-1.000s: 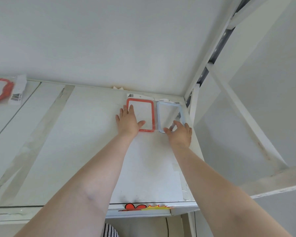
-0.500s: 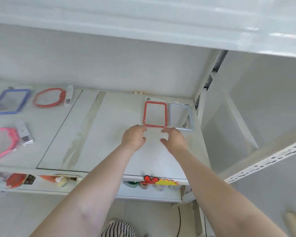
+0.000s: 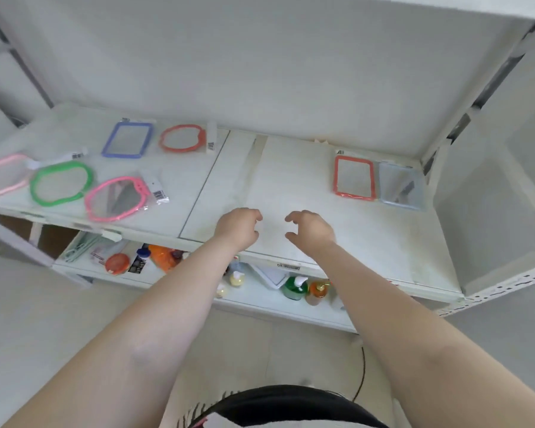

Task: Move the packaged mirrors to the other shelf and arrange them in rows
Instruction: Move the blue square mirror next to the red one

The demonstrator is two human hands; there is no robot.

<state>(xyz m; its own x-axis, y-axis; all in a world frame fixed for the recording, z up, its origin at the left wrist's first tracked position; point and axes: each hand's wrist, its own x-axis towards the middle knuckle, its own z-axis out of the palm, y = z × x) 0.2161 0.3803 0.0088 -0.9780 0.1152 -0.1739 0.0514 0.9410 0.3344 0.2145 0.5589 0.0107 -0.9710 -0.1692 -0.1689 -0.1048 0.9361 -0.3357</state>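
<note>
On the right shelf, an orange rectangular packaged mirror and a pale blue one lie side by side at the back right corner. On the left shelf lie a blue rectangular mirror, an orange rounded one, a green one, a pink one and another pink one at the left edge. My left hand and right hand hover over the front of the right shelf, fingers curled and apart, holding nothing.
A lower shelf holds bottles: a green one, an orange one, an orange lid and other small goods. A white upright post bounds the right shelf. Another shelf board hangs overhead.
Both hands have let go of the orange and pale blue mirrors and drawn back toward the shelf's front edge. The view has pulled back and shows the left shelf's mirrors.
</note>
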